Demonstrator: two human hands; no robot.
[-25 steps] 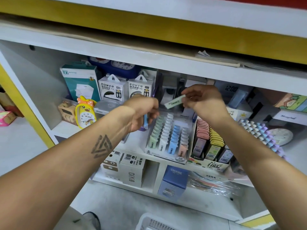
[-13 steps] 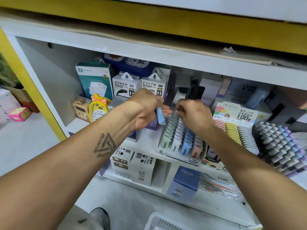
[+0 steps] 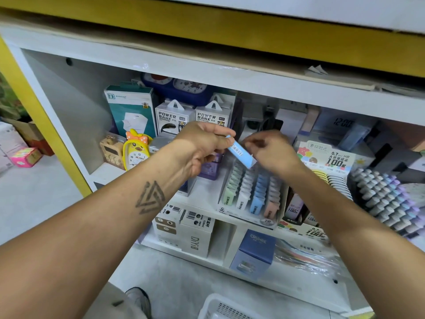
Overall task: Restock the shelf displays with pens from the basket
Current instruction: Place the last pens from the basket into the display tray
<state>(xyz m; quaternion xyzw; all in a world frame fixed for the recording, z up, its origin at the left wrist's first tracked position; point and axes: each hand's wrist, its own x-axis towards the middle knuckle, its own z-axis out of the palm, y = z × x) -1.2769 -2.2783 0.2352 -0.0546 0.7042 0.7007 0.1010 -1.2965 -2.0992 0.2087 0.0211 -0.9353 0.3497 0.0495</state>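
My left hand (image 3: 202,146) grips a flat light-blue pen-lead case (image 3: 241,152) by its upper end, tilted down to the right. My right hand (image 3: 270,149) is right beside it, thumb and forefinger pinched together near the case's middle; whether they touch it I cannot tell. Both hands hover over the back rows of a display tray (image 3: 241,214) on the shelf, filled with rows of green, white, blue and pink cases. The white basket (image 3: 212,306) shows only its rim at the bottom edge.
Power bank boxes (image 3: 173,118) and a yellow chick clock (image 3: 135,150) stand behind and left. A second lead display with a "100" card (image 3: 331,157) and a rack of pastel markers (image 3: 388,199) stand right. White boxes (image 3: 195,229) and a blue box (image 3: 255,249) sit below.
The green case my right hand held a second ago is gone from it. My left hand has raised the blue case and tipped it toward my right hand. The view shifted left.
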